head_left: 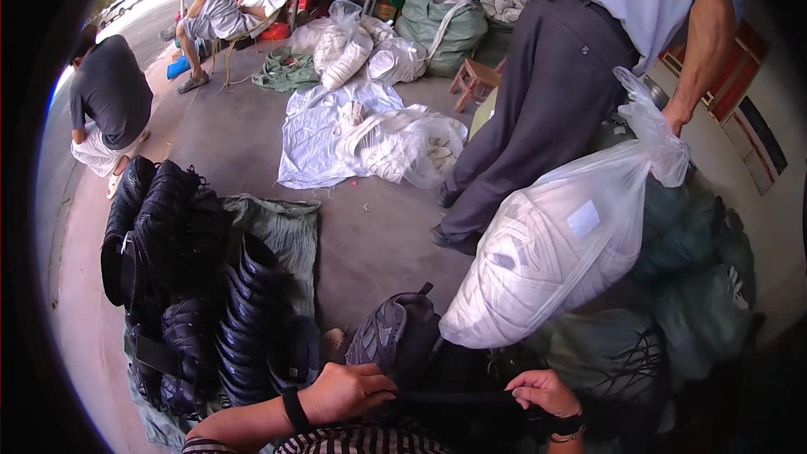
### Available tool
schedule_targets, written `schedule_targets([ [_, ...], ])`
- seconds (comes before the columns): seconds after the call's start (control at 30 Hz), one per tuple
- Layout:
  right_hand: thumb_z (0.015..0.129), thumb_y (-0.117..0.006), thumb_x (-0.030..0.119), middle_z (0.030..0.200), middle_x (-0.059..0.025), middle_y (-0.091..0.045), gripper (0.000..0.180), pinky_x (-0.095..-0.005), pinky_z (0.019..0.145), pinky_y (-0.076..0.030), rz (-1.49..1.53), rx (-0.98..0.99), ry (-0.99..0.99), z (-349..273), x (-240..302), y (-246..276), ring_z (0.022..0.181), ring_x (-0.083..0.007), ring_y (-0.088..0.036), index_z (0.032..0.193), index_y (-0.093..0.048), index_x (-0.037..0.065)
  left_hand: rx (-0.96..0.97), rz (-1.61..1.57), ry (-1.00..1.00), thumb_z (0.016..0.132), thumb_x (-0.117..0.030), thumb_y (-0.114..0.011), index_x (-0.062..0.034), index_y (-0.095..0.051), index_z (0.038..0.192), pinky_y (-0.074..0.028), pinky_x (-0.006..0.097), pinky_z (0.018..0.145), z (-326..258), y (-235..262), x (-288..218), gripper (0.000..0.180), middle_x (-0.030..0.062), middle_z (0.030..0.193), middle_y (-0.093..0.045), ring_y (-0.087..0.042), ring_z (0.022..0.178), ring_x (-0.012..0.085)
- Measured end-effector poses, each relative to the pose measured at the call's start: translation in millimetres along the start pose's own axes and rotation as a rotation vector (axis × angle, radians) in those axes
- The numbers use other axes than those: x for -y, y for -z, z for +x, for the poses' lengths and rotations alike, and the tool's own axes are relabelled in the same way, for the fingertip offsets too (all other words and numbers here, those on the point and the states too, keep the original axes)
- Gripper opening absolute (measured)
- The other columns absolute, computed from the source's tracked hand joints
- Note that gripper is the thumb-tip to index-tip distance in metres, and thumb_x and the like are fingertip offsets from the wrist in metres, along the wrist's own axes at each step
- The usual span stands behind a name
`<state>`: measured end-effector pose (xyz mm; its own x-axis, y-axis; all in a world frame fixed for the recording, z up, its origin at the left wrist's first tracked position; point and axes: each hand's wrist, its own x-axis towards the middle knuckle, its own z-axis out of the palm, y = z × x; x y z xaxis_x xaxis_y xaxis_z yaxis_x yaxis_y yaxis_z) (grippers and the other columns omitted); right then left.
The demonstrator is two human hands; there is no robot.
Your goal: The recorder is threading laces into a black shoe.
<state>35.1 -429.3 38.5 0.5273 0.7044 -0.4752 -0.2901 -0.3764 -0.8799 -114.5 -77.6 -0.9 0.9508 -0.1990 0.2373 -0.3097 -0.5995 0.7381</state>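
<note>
My left hand (pixel 353 391) is closed on one end of a dark strip (pixel 454 397), low in the middle of the head view. At its other end, my right hand (pixel 545 393) pinches it between thumb and fingers. The strip runs nearly level between both hands; its exact kind is too dark to make out. Just beyond my left hand stands a dark grey shoe upper (pixel 393 332) with a pull loop at its top. Stacks of nested black shoe uppers (pixel 239 328) rise to the left on a green woven sheet (pixel 290 231).
At the right a standing person (pixel 555 76) grips a full translucent plastic bag (pixel 555 244), close beyond my hands. Green sacks (pixel 689 303) lie on that side. White bundles (pixel 403 143) rest on a sheet farther off. Two people sit at the far left, near a wooden stool (pixel 475 82).
</note>
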Motion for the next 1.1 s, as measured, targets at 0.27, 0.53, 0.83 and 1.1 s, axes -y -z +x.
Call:
schedule_targets([
  [0.27,0.087,-0.059,0.005,0.068,0.0005,-0.058,0.009,-0.0195,0.054,-0.041,-0.106,-0.347,0.004,-39.5,-2.5,12.9,0.059,-0.0052,-0.052,0.092,-0.062,-0.002,0.122,-0.239,0.195,0.083,-0.023,-0.066,-0.0079,-0.068,0.094,-0.053,0.034,0.069,-6.8,-2.7,22.1,0.019,0.0089,0.086,-0.068,-0.066,0.078,0.0282],
  [0.53,0.089,-0.059,0.014,0.064,0.002,-0.055,0.014,-0.0207,0.055,-0.04,-0.36,-0.178,-0.061,17.5,-28.3,-23.4,0.058,-0.0045,-0.05,0.09,-0.062,0.0,-0.081,-0.388,0.435,0.086,-0.011,-0.063,0.0006,-0.067,0.089,-0.048,0.025,0.059,-28.8,19.4,39.9,0.012,0.0052,0.07,-0.062,-0.06,0.063,0.0123],
  [0.83,0.085,-0.062,0.014,0.089,-0.0077,-0.065,0.016,-0.0304,0.077,-0.048,-0.726,-0.035,0.386,47.8,-28.8,-65.9,0.084,-0.02,-0.062,0.094,-0.065,0.002,-0.203,0.382,0.105,0.081,-0.007,-0.059,-0.0059,-0.068,0.089,-0.048,0.031,0.073,-44.7,35.8,69.1,0.012,0.0105,0.085,-0.065,-0.062,0.079,0.0274],
  [1.1,0.083,-0.064,0.005,0.099,-0.0091,-0.064,0.025,-0.0264,0.078,-0.049,-0.455,-0.096,0.288,64.4,16.0,-72.6,0.09,-0.0147,-0.063,0.107,-0.061,-0.001,-0.249,-0.703,0.463,0.093,-0.012,-0.055,0.0022,-0.065,0.096,-0.044,0.022,0.067,-24.0,49.0,13.9,0.017,0.0015,0.081,-0.063,-0.054,0.073,0.008],
])
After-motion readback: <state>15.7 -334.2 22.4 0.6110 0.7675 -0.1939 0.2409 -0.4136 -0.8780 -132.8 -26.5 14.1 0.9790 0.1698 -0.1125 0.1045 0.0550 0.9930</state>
